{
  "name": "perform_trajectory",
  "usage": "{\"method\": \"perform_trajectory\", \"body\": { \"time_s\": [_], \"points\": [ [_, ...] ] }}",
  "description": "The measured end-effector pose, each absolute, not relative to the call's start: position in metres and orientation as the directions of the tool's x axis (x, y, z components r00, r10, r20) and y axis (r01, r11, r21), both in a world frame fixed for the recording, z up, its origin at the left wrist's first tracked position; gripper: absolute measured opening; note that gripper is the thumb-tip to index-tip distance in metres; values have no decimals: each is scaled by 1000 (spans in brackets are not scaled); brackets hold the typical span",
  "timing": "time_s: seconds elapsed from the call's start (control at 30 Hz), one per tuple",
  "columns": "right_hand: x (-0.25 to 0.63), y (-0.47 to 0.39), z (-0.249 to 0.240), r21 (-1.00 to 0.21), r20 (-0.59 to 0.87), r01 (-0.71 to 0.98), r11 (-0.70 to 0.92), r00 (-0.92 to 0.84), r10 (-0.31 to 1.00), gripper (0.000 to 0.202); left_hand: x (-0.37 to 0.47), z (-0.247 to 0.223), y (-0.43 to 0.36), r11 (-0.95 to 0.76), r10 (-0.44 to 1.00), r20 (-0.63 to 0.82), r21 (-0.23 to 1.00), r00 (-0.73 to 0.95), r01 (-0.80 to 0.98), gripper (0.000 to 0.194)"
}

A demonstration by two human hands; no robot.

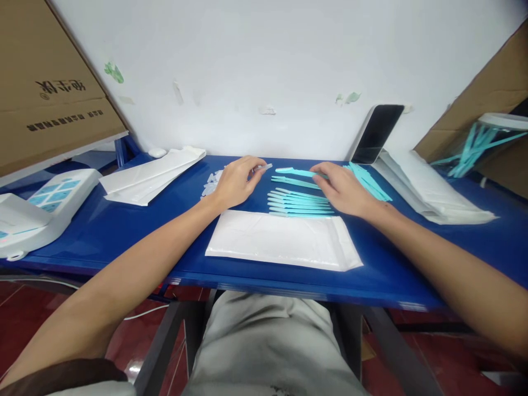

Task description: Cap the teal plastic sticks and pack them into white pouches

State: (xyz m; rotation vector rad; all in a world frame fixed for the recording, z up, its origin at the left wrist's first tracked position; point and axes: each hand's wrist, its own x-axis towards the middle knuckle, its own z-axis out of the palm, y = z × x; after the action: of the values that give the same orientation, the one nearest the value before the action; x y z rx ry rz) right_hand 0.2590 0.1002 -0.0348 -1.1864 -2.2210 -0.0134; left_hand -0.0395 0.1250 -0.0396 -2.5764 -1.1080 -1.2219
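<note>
My left hand (pixel 239 180) pinches a small translucent cap (pixel 266 166) between thumb and fingertips. Beside that hand lies a pile of similar translucent pieces (pixel 209 186), partly hidden behind it. My right hand (pixel 342 186) is closed on one end of a slim turquoise stick (pixel 293 171), whose other end points left toward the cap; the two are apart. Just below it are loose turquoise sticks (pixel 295 180), then a row of several sticks (pixel 303 202) with paler left ends. More turquoise sticks (pixel 369 181) lie behind my right wrist.
A white packet (pixel 280 239) lies at the front edge of the blue table (pixel 165 234). Other white packets (pixel 154 173) (pixel 443 190) flank the work. A phone (pixel 377 135) leans on the wall. A white power strip (pixel 66 203) is left; a clear tub (pixel 490 137) with sticks is right.
</note>
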Motion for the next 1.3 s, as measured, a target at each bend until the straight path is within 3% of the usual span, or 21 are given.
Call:
{"method": "perform_trajectory", "body": {
  "time_s": [0.53, 0.83, 1.0, 1.17, 1.3],
  "points": [
    [253, 94, -30, -253, 549, 746, 617, -414, 726, 23, -34, -37, 116, -831, 484, 681, 162, 549, 532, 30],
    [245, 75, -18, -204, 590, 712, 672, -458, 665, 25, -17, -38, 101, -842, 382, 672, -30, 635, 538, 37],
    [249, 83, -25, -151, 547, 762, 630, -466, 695, 33, -39, -22, 112, -761, 514, 591, -21, 622, 648, 45],
    [263, 100, -37, -107, 451, 813, 572, -473, 757, 37, -65, -28, 128, -573, 757, 363, -30, 543, 819, 54],
    [267, 103, -40, -94, 407, 817, 569, -490, 771, 38, -72, -36, 135, -531, 820, 239, -23, 520, 847, 56]
  ]
}}
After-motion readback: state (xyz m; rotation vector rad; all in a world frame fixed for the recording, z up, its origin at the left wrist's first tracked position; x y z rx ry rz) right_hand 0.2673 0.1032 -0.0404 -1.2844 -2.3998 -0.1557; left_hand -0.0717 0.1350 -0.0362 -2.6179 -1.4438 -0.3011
